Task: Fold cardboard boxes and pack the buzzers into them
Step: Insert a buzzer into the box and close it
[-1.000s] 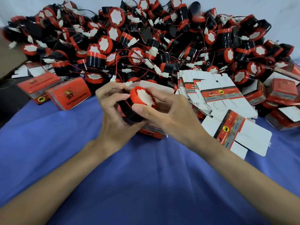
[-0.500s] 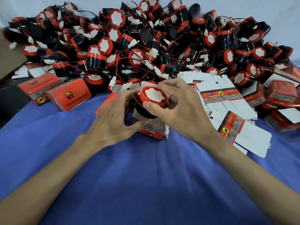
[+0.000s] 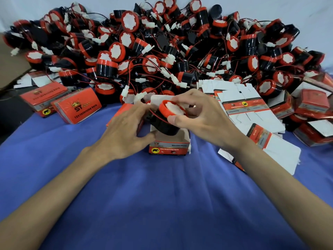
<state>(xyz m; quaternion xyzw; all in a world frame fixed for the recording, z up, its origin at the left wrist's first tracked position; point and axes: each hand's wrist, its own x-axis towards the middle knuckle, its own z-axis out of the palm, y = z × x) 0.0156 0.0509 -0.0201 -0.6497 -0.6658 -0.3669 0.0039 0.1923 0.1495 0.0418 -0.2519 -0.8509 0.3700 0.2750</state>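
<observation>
— What lay around the work?

— A big heap of buzzers (image 3: 162,51), black with red caps and tangled wires and white plugs, filled the far side of the blue-covered surface (image 3: 162,195). Closed boxes (image 3: 77,107) lay at the left. Flat box blanks (image 3: 241,105) fanned out just right of the hands, with further boxes (image 3: 311,103) beyond them. The heap's near edge sat right behind the open box (image 3: 169,148).

— And the one being packed?

— The buzzer (image 3: 167,123) sat tilted, black base down in the open box, its red cap and white face up and leaning away to the right. The right hand (image 3: 203,121) had thumb and fingers clamped on the cap.

— The box itself?

— Upright in the middle of the surface, top flaps open, the buzzer's lower part inside it. The left hand (image 3: 124,134) gripped its left side, thumb at the near corner.
</observation>
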